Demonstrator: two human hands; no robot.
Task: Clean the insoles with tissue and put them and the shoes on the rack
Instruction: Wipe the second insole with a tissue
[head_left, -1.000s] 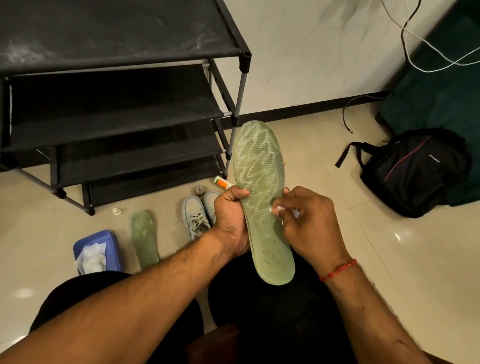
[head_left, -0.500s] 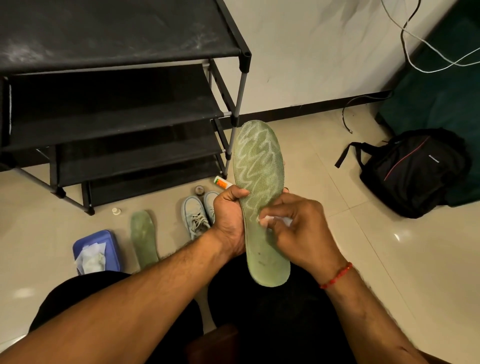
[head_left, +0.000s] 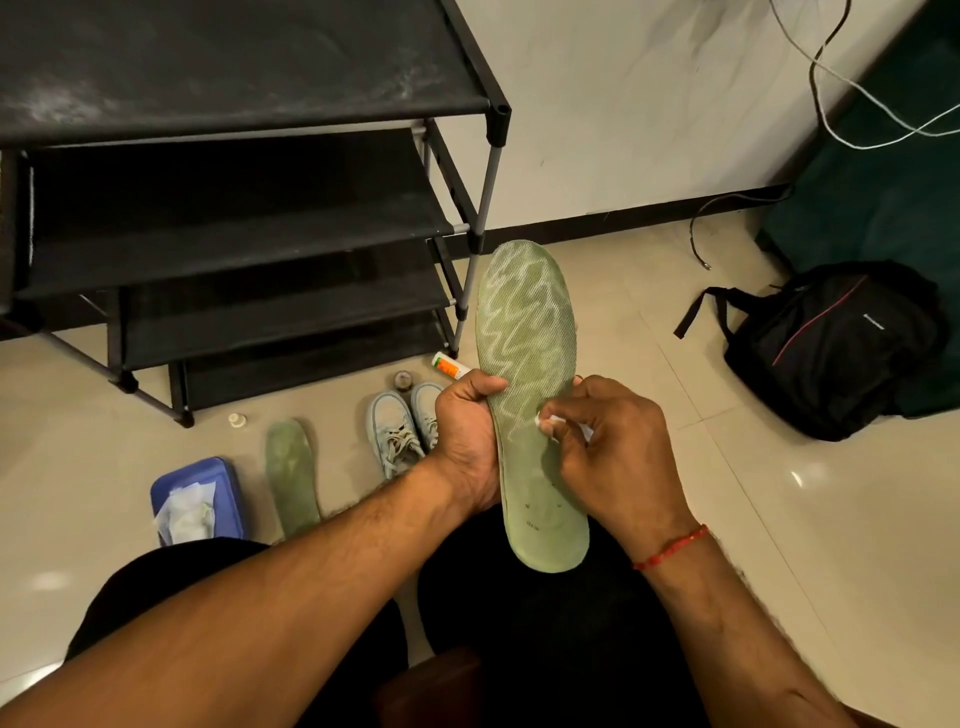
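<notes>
Pale tiled floor (head_left: 779, 519) beside a black fabric-shelved shoe rack (head_left: 249, 228). A seated person's left hand (head_left: 467, 441) has its grip clasped round the edge of a long green mesh-topped insole (head_left: 524, 322), held upright over the lap; the right hand (head_left: 613, 457) pinches a small white tissue wad (head_left: 545, 422) against its middle. Wiping seems under way, the heel end likely next. A second green insole (head_left: 292, 473) and pale grey lace-up shoes (head_left: 400, 431) lie on the floor.

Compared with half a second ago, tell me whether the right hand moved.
Yes: the right hand slid slightly up the insole, toward the wall, judged against the backpack.
</notes>
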